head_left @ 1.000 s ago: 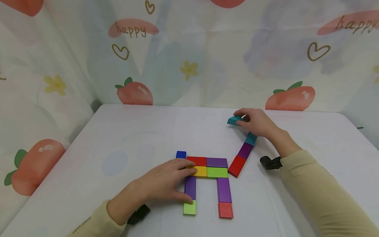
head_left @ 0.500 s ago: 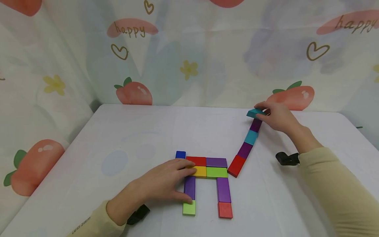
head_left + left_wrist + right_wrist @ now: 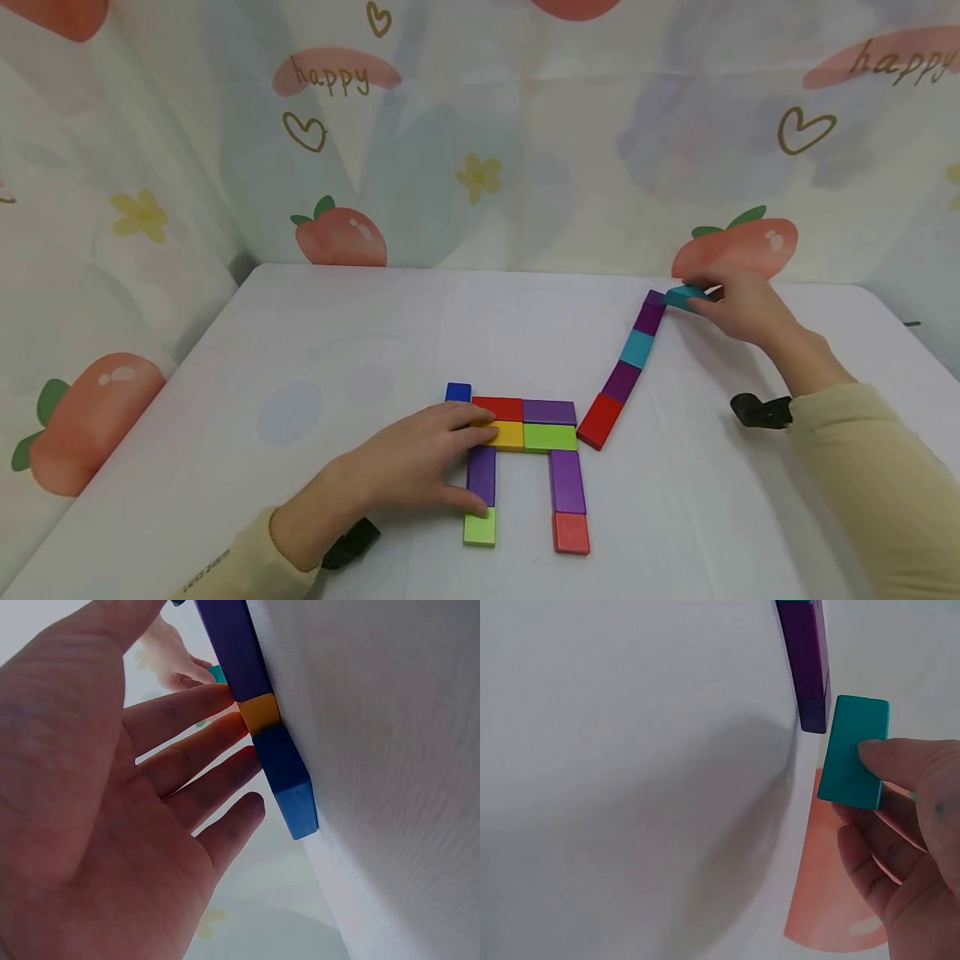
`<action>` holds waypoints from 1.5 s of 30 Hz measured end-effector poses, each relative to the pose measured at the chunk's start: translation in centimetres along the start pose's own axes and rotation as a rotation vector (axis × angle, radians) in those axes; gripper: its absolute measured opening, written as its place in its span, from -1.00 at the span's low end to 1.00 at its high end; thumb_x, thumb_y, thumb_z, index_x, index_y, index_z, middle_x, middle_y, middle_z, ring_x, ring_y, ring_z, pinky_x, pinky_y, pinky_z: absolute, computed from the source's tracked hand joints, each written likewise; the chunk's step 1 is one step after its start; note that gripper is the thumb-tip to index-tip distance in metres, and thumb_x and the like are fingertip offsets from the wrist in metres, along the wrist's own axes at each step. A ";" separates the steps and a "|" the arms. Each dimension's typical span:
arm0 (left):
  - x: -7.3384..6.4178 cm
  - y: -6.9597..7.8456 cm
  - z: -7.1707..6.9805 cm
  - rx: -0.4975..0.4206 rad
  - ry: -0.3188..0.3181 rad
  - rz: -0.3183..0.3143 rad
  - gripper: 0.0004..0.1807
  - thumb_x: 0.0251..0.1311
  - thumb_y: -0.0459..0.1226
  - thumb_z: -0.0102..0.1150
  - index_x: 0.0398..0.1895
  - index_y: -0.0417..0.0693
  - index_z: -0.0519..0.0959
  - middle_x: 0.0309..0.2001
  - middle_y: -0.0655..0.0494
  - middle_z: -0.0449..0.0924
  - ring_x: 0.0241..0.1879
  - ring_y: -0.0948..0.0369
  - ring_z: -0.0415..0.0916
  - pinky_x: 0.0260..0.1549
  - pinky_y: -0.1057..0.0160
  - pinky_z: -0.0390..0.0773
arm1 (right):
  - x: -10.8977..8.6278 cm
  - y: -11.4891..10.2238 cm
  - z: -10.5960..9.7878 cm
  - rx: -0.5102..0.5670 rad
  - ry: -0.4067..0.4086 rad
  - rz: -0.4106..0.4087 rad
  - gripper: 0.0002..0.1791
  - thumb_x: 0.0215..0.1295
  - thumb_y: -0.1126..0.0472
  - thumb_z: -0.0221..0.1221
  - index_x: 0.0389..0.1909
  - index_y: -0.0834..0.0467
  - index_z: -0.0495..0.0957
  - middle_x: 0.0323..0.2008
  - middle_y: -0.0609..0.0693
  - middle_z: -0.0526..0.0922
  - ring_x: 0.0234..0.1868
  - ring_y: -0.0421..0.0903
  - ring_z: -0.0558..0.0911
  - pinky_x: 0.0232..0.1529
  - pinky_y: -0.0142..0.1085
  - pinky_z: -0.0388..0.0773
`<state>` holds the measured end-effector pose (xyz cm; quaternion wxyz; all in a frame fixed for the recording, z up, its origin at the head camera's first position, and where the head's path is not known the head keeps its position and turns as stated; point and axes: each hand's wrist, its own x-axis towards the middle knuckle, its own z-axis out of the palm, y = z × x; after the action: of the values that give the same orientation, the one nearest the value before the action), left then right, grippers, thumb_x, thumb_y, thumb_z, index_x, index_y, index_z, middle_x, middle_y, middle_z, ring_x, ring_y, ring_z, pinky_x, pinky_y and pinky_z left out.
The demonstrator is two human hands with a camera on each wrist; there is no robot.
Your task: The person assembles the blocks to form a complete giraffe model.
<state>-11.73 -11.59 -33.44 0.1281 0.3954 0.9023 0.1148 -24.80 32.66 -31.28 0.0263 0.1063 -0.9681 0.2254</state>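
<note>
My right hand pinches a teal block between thumb and fingers. It holds the block off the table, just right of the far end of a slanting row: a red block, a dark purple block, a light blue block and purple at the tip. My left hand reaches over the left side of a flat block figure, fingers extended. Its fingertips meet the yellow block and red block; the thumb lies by the purple block. The hand hides part of the figure.
The figure also has a blue block, a purple block, a green block and a right leg ending in a coral block. A white table lies below, with a printed curtain behind.
My right hand has carried the teal block rightward, past the slanting row's far end to its right side. The left hand and the laid blocks have stayed put.
</note>
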 end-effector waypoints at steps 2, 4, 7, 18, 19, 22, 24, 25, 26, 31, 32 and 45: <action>0.0 0.0 0.0 0.001 -0.001 -0.001 -0.11 0.08 0.27 0.35 0.44 0.08 0.44 0.42 0.17 0.33 0.43 0.16 0.21 0.37 0.10 0.29 | -0.1 0.4 0.1 -0.005 0.001 -0.002 -0.59 0.42 0.28 0.21 0.17 0.44 0.50 0.04 0.40 0.57 0.02 0.36 0.53 0.04 0.26 0.50; 0.0 0.0 0.0 0.002 -0.001 -0.003 -0.11 0.08 0.27 0.36 0.44 0.08 0.44 0.42 0.17 0.33 0.42 0.16 0.21 0.36 0.10 0.29 | -0.2 0.7 0.2 -0.012 0.002 -0.002 -0.61 0.40 0.30 0.21 0.16 0.45 0.50 0.01 0.41 0.58 -0.01 0.36 0.54 0.04 0.26 0.51; -0.1 0.0 0.0 0.000 -0.003 -0.004 -0.11 0.08 0.27 0.36 0.44 0.07 0.44 0.42 0.17 0.33 0.42 0.16 0.21 0.36 0.11 0.29 | -0.4 1.0 0.5 -0.023 -0.008 0.011 -0.61 0.40 0.31 0.20 0.16 0.44 0.49 -0.01 0.42 0.58 -0.04 0.35 0.55 0.03 0.25 0.50; 0.0 0.2 -0.1 -0.001 -0.006 -0.016 -0.11 0.08 0.27 0.36 0.44 0.09 0.44 0.42 0.18 0.33 0.43 0.16 0.20 0.37 0.10 0.29 | -0.6 1.4 1.1 -0.044 -0.022 0.061 -0.58 0.41 0.30 0.17 0.20 0.42 0.44 0.02 0.44 0.55 -0.02 0.38 0.52 0.04 0.25 0.49; 0.0 0.2 0.0 -0.001 -0.007 -0.016 -0.11 0.08 0.27 0.36 0.45 0.09 0.43 0.42 0.18 0.33 0.43 0.16 0.20 0.37 0.10 0.28 | -0.6 1.4 1.1 -0.044 -0.025 0.064 -0.58 0.42 0.30 0.17 0.21 0.42 0.44 0.02 0.44 0.54 -0.01 0.38 0.51 0.04 0.25 0.49; 0.0 0.1 0.0 -0.003 -0.006 -0.013 -0.10 0.08 0.27 0.36 0.45 0.09 0.43 0.42 0.18 0.33 0.44 0.15 0.20 0.37 0.10 0.28 | -0.6 1.3 1.1 -0.040 -0.029 0.068 -0.58 0.42 0.30 0.17 0.21 0.42 0.44 0.03 0.44 0.54 0.00 0.39 0.51 0.04 0.25 0.50; 0.0 0.1 0.0 -0.003 -0.005 -0.011 -0.10 0.08 0.27 0.35 0.45 0.09 0.43 0.42 0.18 0.32 0.44 0.15 0.20 0.37 0.11 0.27 | -0.6 1.2 1.1 -0.037 -0.030 0.071 -0.57 0.42 0.30 0.17 0.21 0.43 0.44 0.03 0.44 0.54 0.00 0.39 0.51 0.04 0.24 0.51; 0.0 0.1 0.0 -0.001 -0.005 -0.009 -0.10 0.08 0.27 0.35 0.45 0.09 0.43 0.42 0.18 0.32 0.44 0.15 0.20 0.37 0.11 0.27 | -0.6 1.2 1.1 -0.036 -0.030 0.072 -0.57 0.42 0.30 0.17 0.21 0.43 0.44 0.03 0.44 0.54 0.00 0.39 0.51 0.04 0.24 0.51; 0.0 0.1 0.0 0.000 -0.004 -0.008 -0.10 0.08 0.27 0.35 0.45 0.09 0.43 0.42 0.18 0.32 0.44 0.15 0.20 0.37 0.11 0.27 | -0.6 1.1 1.2 -0.036 -0.030 0.074 -0.57 0.42 0.29 0.17 0.21 0.43 0.44 0.03 0.44 0.54 0.00 0.39 0.51 0.03 0.24 0.51; 0.0 0.0 0.1 0.006 -0.002 -0.006 -0.10 0.08 0.28 0.35 0.45 0.08 0.43 0.42 0.17 0.33 0.43 0.15 0.20 0.37 0.11 0.28 | -0.7 1.1 1.2 -0.031 -0.035 0.082 -0.57 0.42 0.28 0.18 0.21 0.43 0.44 0.03 0.44 0.54 0.00 0.38 0.51 0.02 0.23 0.52; 0.0 0.0 0.1 0.006 -0.002 -0.008 -0.10 0.08 0.28 0.35 0.45 0.08 0.43 0.42 0.17 0.33 0.43 0.15 0.20 0.37 0.11 0.28 | -0.7 1.0 1.2 -0.032 -0.035 0.082 -0.57 0.42 0.28 0.18 0.21 0.43 0.44 0.02 0.43 0.54 0.01 0.38 0.52 0.03 0.23 0.52; 0.0 0.1 0.1 0.010 -0.004 -0.012 -0.09 0.07 0.28 0.35 0.45 0.09 0.42 0.42 0.18 0.32 0.43 0.16 0.20 0.36 0.11 0.29 | -1.1 0.8 0.3 -0.019 0.008 0.044 -0.54 0.42 0.21 0.21 0.19 0.43 0.46 0.01 0.44 0.58 -0.03 0.39 0.57 -0.01 0.24 0.53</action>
<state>-11.63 -11.50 -33.50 0.1285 0.3908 0.9050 0.1085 -23.86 33.40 -32.03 0.0265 0.0838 -0.9722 0.2172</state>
